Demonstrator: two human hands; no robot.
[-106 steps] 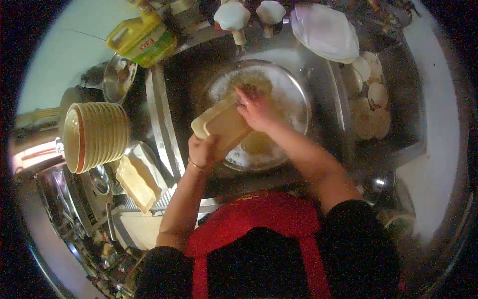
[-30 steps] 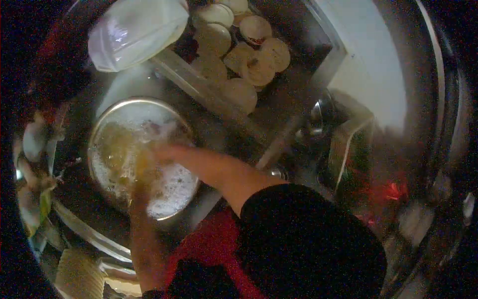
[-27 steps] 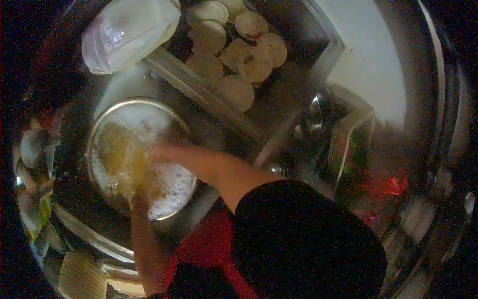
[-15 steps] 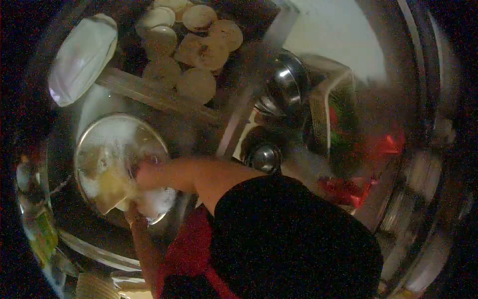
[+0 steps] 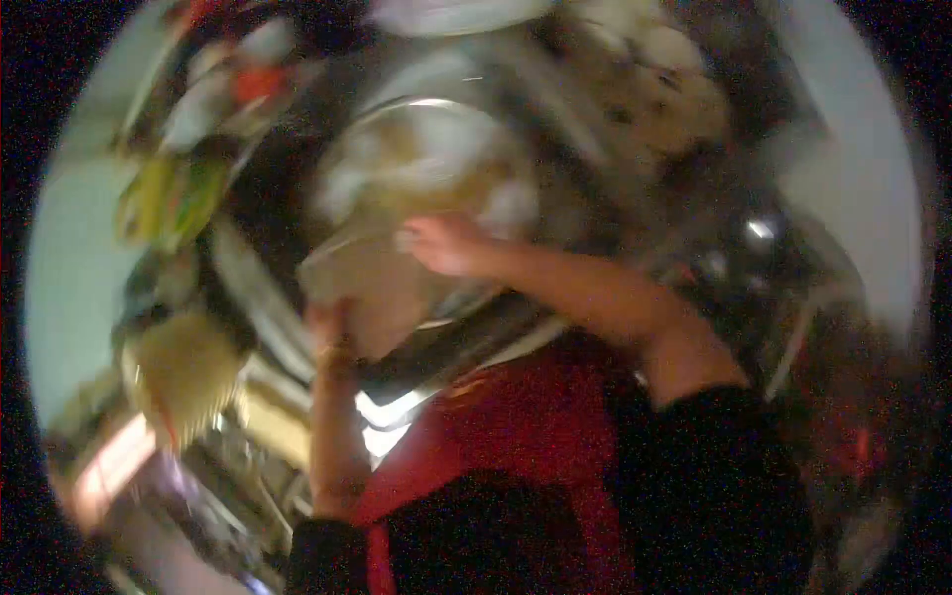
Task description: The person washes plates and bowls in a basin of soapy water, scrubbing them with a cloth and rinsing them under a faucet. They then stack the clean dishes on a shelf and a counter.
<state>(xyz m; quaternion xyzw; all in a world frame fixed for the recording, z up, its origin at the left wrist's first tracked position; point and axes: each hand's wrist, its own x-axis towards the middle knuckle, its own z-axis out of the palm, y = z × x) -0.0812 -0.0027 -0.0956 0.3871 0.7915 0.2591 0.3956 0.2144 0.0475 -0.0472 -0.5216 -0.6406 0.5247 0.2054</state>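
A flat, pale brown sheet-like piece (image 5: 382,297) lies at the near edge of a round, metal-rimmed vessel (image 5: 431,102). My left hand (image 5: 332,327) grips the lower left edge of this piece. Over its upper right corner is my right hand (image 5: 446,245), fingers curled together; blur hides what is between them. White and yellowish contents (image 5: 436,149) fill the vessel behind my hands.
Several flat round pieces (image 5: 674,104) lie at the upper right, with shiny metal ware (image 5: 759,233) below them. A pale object (image 5: 456,15) is at the top. Green-yellow packets (image 5: 169,203) and a ridged tan block (image 5: 188,377) are on the left.
The view has swung, so the vessel and hands appear farther right. My right hand has drawn back from inside the vessel to its near side, and the flat piece now shows clearly.
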